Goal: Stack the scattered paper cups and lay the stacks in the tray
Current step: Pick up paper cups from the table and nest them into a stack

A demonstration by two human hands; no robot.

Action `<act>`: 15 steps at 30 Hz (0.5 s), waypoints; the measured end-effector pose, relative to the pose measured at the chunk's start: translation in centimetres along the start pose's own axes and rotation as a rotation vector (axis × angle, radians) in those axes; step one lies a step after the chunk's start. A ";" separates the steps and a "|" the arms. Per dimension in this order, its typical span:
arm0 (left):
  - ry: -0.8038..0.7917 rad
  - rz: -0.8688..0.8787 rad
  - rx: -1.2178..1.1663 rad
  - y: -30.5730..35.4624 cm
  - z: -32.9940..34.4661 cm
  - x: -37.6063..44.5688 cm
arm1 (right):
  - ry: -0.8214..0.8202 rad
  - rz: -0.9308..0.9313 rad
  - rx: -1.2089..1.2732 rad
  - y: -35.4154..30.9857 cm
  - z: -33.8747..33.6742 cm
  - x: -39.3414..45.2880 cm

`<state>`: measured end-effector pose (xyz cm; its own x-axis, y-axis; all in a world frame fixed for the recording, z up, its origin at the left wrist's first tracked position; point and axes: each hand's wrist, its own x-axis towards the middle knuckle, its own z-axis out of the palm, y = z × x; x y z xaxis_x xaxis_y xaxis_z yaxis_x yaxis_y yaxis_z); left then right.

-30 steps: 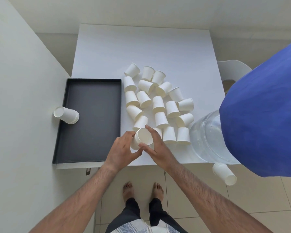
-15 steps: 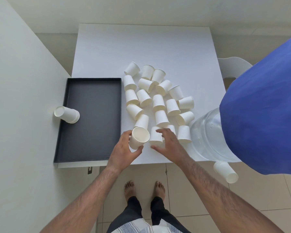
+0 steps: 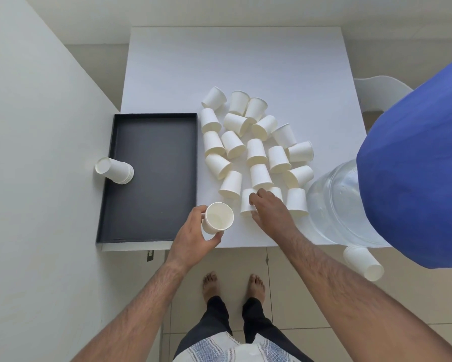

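Several white paper cups (image 3: 256, 152) lie scattered on the white table (image 3: 235, 64), most upside down or on their sides. My left hand (image 3: 193, 237) holds a short stack of cups (image 3: 217, 218) near the table's front edge, its mouth facing up toward me. My right hand (image 3: 269, 210) closes its fingers around an upside-down cup (image 3: 246, 205) in the nearest row. The black tray (image 3: 151, 176) lies at the table's left with nothing on its floor. A small stack of cups (image 3: 115, 170) lies on its side across the tray's left rim.
A large clear water jug (image 3: 337, 205) stands at the table's front right corner, close to my right hand. A big blue shape (image 3: 415, 165) blocks the right side. Another cup stack (image 3: 363, 262) sticks out below it. A white wall runs along the left, and a white chair (image 3: 379, 92) stands at the right.
My right hand left the held stack and moved right onto an upside-down cup on the table. My left hand drew the stack slightly back and left.
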<state>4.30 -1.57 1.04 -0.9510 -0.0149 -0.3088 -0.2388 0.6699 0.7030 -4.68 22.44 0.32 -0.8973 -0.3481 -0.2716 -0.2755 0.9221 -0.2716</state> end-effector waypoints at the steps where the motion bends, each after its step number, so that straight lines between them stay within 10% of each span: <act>1: -0.003 0.002 -0.001 -0.1 0.0 -0.1 | 0.012 0.008 0.006 -0.2 -0.1 0.1; 15: 0.014 -0.004 0.005 0.1 -0.5 -0.3 | 0.255 0.229 0.600 0.3 -4.1 -2.0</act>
<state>4.46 -1.88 1.49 -0.9527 -0.0280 -0.3027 -0.2416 0.6737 0.6984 -4.38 24.05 4.55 -0.9834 -0.0375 -0.1773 0.1030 0.6891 -0.7173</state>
